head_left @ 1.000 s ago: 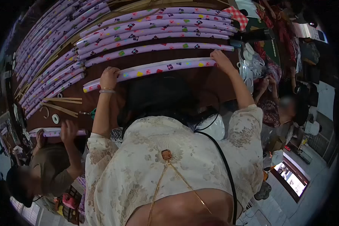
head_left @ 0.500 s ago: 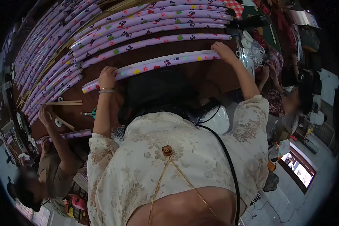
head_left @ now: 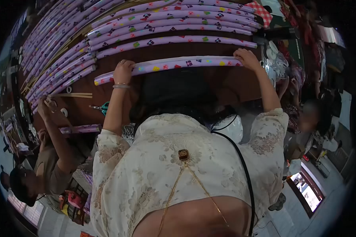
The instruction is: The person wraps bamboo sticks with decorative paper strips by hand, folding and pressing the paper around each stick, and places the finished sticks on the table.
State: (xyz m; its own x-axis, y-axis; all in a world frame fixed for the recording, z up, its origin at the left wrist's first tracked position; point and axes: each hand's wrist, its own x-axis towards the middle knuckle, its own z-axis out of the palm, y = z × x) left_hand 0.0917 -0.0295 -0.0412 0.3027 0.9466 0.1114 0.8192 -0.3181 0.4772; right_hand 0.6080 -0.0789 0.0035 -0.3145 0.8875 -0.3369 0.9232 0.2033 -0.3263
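A long lilac roll of wrapping paper (head_left: pixel 182 64), printed with small coloured gift boxes, lies across the brown table in front of me. My left hand (head_left: pixel 124 71) is closed over it near its left end, fingers curled on the far side. Round the right end, my right hand (head_left: pixel 247 59) has its fingers bent over the paper. A pale edge runs along the roll's far side between the hands. Whether that edge is loose I cannot tell.
Many similar rolls (head_left: pixel 178 39) lie beyond and left. Scissors (head_left: pixel 103 107) with teal handles, tape rings (head_left: pixel 64 112) and thin tan strips (head_left: pixel 73 95) sit near my left arm. A co-worker's hand (head_left: pixel 45 104) is at left; another person is at right, beside clear plastic (head_left: pixel 280 63).
My view has shifted, so the table and rolls appear farther right. Both hands stay on the same roll, at about the same places along it.
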